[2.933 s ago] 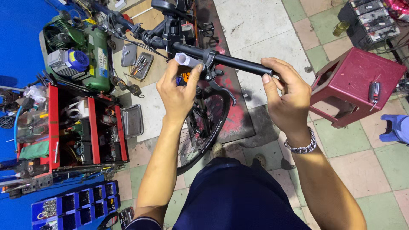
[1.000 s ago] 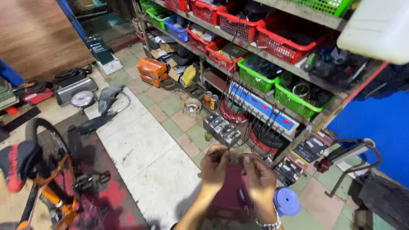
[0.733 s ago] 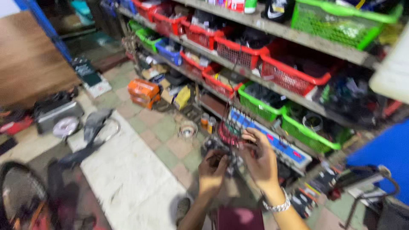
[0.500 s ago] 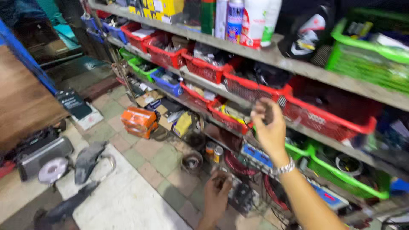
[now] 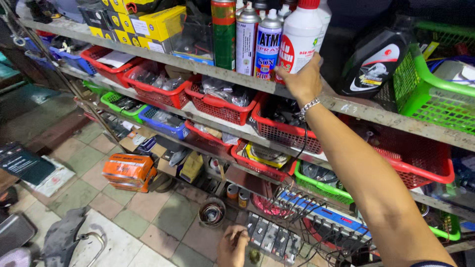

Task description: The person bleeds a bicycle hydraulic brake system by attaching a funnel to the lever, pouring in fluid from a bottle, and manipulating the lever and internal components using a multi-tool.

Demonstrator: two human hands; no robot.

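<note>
My right hand (image 5: 303, 79) reaches up to the upper shelf (image 5: 198, 68) and lies against the base of a white bottle with a red cap (image 5: 299, 34). Its fingers go behind the bottle, between it and a black oil jug (image 5: 373, 59), so I cannot see its grip. A metal bracelet sits on that wrist. My left hand (image 5: 232, 244) is low near the floor, fingers curled, beside a row of small black batteries (image 5: 269, 237). Nothing shows in it.
Spray cans (image 5: 267, 42) and a green can (image 5: 224, 32) stand left of the bottle. Red baskets (image 5: 220, 106), a green basket (image 5: 430, 94) and a blue one (image 5: 163, 123) fill the shelves. An orange box (image 5: 129, 170) and a round tin of wire (image 5: 212, 213) sit on the tiled floor.
I turned away from the bicycle handlebar to the shelves. My right hand rose from near the floor to the upper shelf by the white bottle. My left hand stayed low by the batteries.
</note>
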